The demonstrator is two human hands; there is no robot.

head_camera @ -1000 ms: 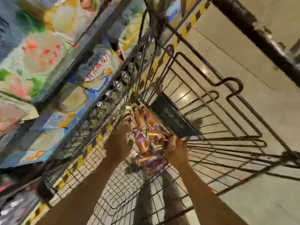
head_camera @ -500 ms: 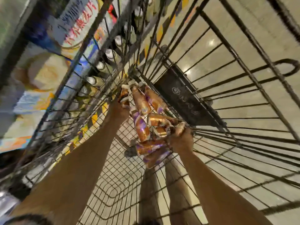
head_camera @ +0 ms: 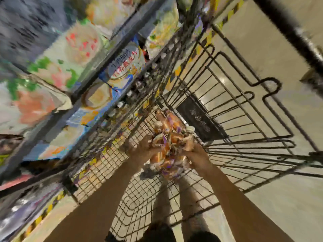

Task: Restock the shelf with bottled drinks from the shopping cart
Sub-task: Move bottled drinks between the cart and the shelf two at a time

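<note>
Several orange and purple bottled drinks [head_camera: 170, 135] lie heaped at the far end of a black wire shopping cart [head_camera: 227, 105]. Both my arms reach down into the cart. My left hand [head_camera: 144, 149] grips bottles on the left side of the heap. My right hand [head_camera: 196, 155] grips a white-capped bottle [head_camera: 189, 137] on the right side. The frame is blurred, so single fingers are hard to make out.
The shelf [head_camera: 73, 95] runs along the left, with blue and yellow product packs and small white-capped bottles [head_camera: 139, 84] on a lower level. A dark plate [head_camera: 199, 117] sits on the cart's far wall. Yellow-black tape [head_camera: 227, 16] lines the pale floor.
The camera has swung back and up, so more shelf shows on the left. My two hands have closed in on the heap, with bottles gathered between them.
</note>
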